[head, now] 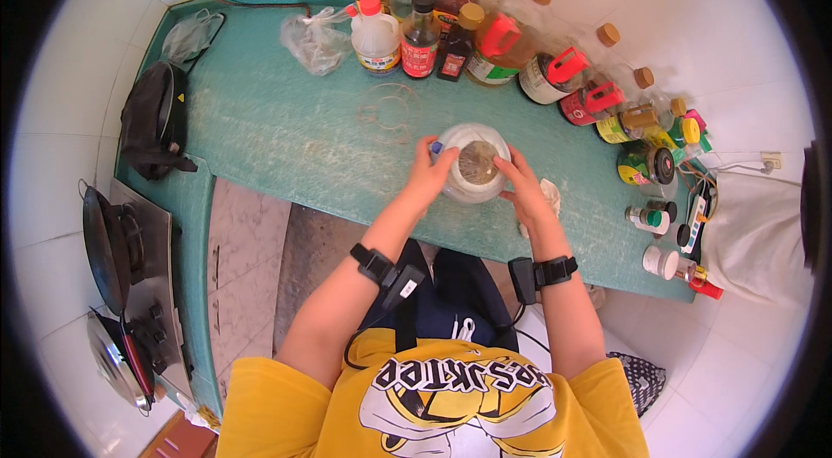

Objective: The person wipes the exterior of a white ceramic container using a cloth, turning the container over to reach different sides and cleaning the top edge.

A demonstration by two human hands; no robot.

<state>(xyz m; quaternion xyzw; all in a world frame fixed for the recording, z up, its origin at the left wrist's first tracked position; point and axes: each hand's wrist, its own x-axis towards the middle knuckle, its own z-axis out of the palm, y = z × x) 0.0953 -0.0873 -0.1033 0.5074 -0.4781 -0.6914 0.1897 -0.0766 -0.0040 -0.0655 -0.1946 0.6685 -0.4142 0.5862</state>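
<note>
Between my two hands is a round, translucent plastic jar (463, 193), held over the green countertop (305, 133). Its wide round mouth faces up at me, with brownish dry-looking contents (478, 163) showing inside; what they are I cannot tell. My left hand (430, 172) grips the jar's left side, beside a small blue part (436, 147). From the right, my right hand (523, 188) holds the jar with the thumb near the rim. A crumpled pale cloth or paper (551, 195) lies on the counter just behind my right hand, partly hidden by it.
Sauce and oil bottles, including a dark soy sauce bottle (420, 42), line the wall. A wire ring stand (390, 112) and a knotted plastic bag (316, 42) lie on the counter. Small jars (660, 262) and a power strip (697, 224) stand right; a wok (104, 250) sits left.
</note>
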